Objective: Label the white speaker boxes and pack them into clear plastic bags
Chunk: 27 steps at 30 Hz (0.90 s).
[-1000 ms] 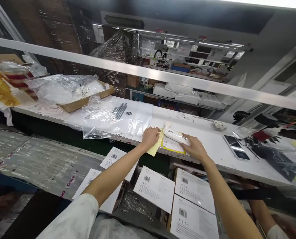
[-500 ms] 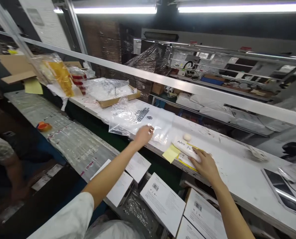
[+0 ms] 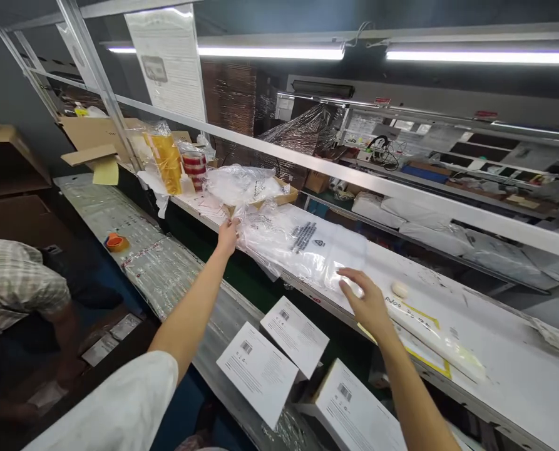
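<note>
At the left end of a flat clear plastic bag (image 3: 307, 241) with dark print, my left hand (image 3: 227, 237) is closed on the crumpled edge. The bag lies on the white shelf. Above its right end hovers my right hand (image 3: 366, 304), thumb and fingers apart with nothing between them; I cannot tell whether the fingertips touch the plastic. Just right of that hand lie a long white strip with handwriting (image 3: 429, 338) and a small round pale object (image 3: 399, 289).
White boxes with barcodes (image 3: 295, 335) stand on the grey lower bench (image 3: 148, 269), with an orange tape roll (image 3: 116, 242) farther left. Yellow film rolls (image 3: 166, 160), red tape rolls (image 3: 194, 168) and a shallow carton of bags (image 3: 286, 195) sit behind. A co-worker (image 3: 20, 282) bends at the left.
My left hand has moved left along the bag and closed on its edge. My right hand has left the white strip and come over the bag's right end. The view has turned left.
</note>
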{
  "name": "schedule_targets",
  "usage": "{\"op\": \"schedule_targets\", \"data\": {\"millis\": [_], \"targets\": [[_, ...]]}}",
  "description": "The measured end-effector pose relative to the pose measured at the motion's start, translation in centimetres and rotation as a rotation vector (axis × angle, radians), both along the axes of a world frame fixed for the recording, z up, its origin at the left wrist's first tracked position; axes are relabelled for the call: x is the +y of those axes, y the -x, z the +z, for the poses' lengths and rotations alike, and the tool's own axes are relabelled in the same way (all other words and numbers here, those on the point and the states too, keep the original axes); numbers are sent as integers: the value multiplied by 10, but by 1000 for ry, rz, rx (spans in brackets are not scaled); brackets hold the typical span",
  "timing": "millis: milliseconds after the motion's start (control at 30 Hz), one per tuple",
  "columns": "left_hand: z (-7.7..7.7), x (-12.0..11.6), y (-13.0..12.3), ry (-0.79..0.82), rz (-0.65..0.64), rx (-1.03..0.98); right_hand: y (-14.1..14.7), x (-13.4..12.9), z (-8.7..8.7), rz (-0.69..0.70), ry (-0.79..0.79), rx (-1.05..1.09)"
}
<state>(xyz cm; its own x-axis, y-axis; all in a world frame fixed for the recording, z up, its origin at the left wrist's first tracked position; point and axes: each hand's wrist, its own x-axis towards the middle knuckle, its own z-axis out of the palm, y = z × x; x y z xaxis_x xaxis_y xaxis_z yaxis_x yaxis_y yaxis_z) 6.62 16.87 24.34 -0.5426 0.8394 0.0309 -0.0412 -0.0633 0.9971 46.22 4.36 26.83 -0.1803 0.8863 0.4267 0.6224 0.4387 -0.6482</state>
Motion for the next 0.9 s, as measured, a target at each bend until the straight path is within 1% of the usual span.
{"op": "schedule_targets", "data": {"millis": [67, 133, 200, 267, 300, 367, 433, 467, 500, 533, 567, 600, 633, 667, 700, 733, 767, 800, 833, 900], "targets": [[-1, -3, 11, -31, -15, -187, 58, 31, 2, 92, 18, -26], [-4, -9, 21, -36, -39, -336, 108, 63, -1, 157, 57, -115], [-8, -21, 29, -21, -56, -443, 148, 88, -4, 200, 101, -223], [-14, -38, 37, -2, -54, -507, 179, 99, 1, 228, 118, -286], [-17, -49, 41, 5, -48, -525, 193, 98, 6, 241, 93, -289], [-22, -72, 50, 12, -37, -541, 218, 85, 22, 291, -30, -266], [-21, -98, 60, 7, -54, -510, 243, 62, 43, 419, -169, -279], [-17, -110, 66, 6, -111, -471, 255, 50, 53, 517, -191, -302], [-12, -122, 73, 13, -214, -428, 266, 39, 62, 615, -167, -319], [-5, -133, 80, 29, -358, -390, 275, 29, 70, 693, -103, -323], [3, -143, 87, 50, -536, -343, 282, 21, 75, 727, -20, -306], [11, -152, 94, 71, -715, -269, 287, 16, 78, 713, 69, -278], [18, -160, 101, 88, -849, -163, 289, 11, 78, 657, 156, -247], [24, -168, 107, 90, -918, -16, 288, 8, 76, 581, 236, -217], [28, -174, 112, 76, -921, 156, 284, 4, 73, 505, 308, -195], [31, -180, 116, 50, -875, 324, 278, 1, 69, 440, 359, -176], [32, -184, 120, 21, -808, 458, 271, -3, 66, 388, 373, -152], [31, -188, 122, -1, -751, 533, 262, -8, 63, 344, 346, -125], [31, -190, 123, -8, -740, 549, 252, -13, 61, 305, 289, -95], [29, -191, 123, 18, -828, 445, 233, -27, 63, 261, 181, -33]]}}
